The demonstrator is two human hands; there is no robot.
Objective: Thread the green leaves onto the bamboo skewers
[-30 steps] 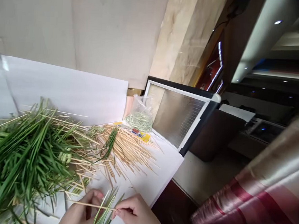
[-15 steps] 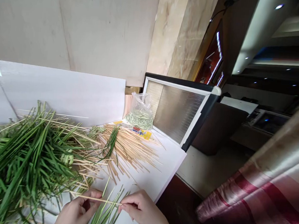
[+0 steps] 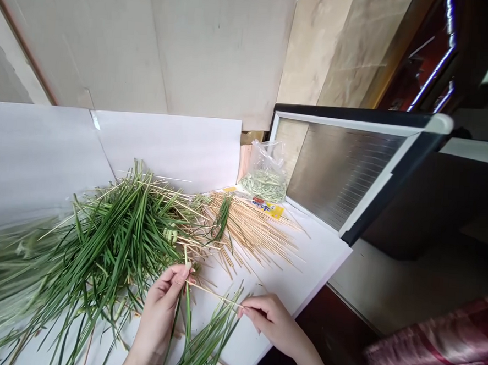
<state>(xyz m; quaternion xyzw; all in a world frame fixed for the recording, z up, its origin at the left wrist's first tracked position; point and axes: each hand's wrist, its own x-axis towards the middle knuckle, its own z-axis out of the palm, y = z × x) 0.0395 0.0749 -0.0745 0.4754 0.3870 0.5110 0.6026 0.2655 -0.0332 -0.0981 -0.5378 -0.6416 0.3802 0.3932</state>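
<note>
My left hand pinches a green chive stalk near its pale upper end. In my right hand, closed fingers grip the end of a thin bamboo skewer. The skewer's other end reaches the stalk at my left fingertips; whether it pierces the stalk I cannot tell. Below the skewer, between my hands, lies a loose bunch of thin green stalks on the white table. Left of my left hand is a large heap of green chives.
Many bamboo skewers are fanned out beyond my hands, with a small chive bundle on them. A clear plastic bag of pale green pieces stands at the back. A framed panel borders the right; more greens lie under plastic at left.
The view has turned left, so things sit further right. My left hand now holds a chive stalk at the skewer's end; earlier its fingers were around the skewer. My right hand keeps the skewer.
</note>
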